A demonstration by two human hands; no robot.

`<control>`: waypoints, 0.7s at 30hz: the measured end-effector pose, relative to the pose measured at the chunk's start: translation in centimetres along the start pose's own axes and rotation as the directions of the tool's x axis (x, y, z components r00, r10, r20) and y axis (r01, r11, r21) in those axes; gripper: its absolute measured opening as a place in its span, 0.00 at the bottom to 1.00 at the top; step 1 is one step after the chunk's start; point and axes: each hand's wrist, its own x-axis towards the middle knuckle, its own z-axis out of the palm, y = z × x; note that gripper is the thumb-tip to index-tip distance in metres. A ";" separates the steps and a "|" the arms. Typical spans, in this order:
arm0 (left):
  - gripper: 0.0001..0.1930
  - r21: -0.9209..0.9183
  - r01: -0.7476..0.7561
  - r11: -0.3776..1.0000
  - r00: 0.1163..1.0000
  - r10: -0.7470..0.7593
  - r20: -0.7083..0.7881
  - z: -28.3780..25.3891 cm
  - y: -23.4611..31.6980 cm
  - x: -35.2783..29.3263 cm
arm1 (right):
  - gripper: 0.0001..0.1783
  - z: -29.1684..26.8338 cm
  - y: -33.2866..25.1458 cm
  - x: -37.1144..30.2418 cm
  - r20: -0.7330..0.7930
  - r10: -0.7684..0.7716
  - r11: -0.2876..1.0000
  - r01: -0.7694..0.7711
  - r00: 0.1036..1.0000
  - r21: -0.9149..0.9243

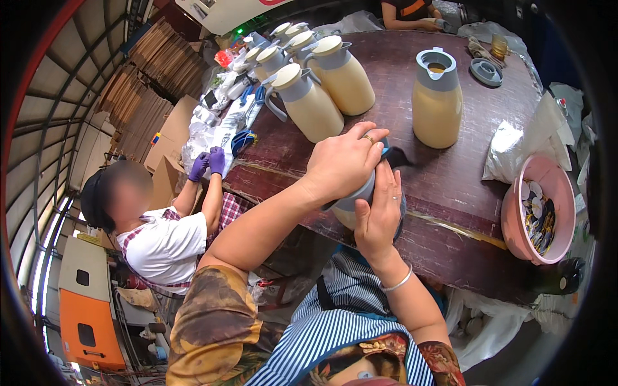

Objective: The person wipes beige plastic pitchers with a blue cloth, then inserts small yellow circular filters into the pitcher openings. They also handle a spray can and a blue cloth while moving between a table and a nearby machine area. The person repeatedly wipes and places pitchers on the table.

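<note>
Close in front of me, at the table's near edge, a cream jug [345, 217] with a grey collar is mostly covered by my hands. Over its upper part bends my left hand [344, 161], a ring on one finger, its fingers curled around the top. My right hand [380, 209] presses against the jug's right side with the thumb apart from the fingers. A teal and black piece [389, 153] shows just beyond my fingertips; its kind is unclear. Farther right stands a similar lidless jug [437, 106] with its grey mouth uncovered.
Several lidded cream jugs [313, 109] stand at the back left. A grey round lid [486, 72] lies at the back right. At right, a pink basin [559, 225] holds small discs beside a plastic bag [515, 148]. A co-worker's purple-gloved hands [209, 163] handle white wrapping at left.
</note>
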 end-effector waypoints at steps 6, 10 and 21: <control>0.19 -0.010 0.014 1.000 0.999 -0.014 0.049 -0.5 0.3 0.4 | 0.39 0.5 0.1 -4.2 -0.031 -0.015 0.999 0.014 0.999 -0.030; 0.19 0.004 -0.018 1.000 1.000 0.018 0.023 -0.6 0.5 0.3 | 0.37 -0.4 0.2 1.3 -0.001 0.044 0.997 -0.043 0.999 0.065; 0.20 -0.012 -0.093 0.996 0.996 0.093 -0.003 -0.2 0.0 0.4 | 0.35 -0.8 2.0 1.5 0.055 0.049 0.989 -0.056 0.997 0.138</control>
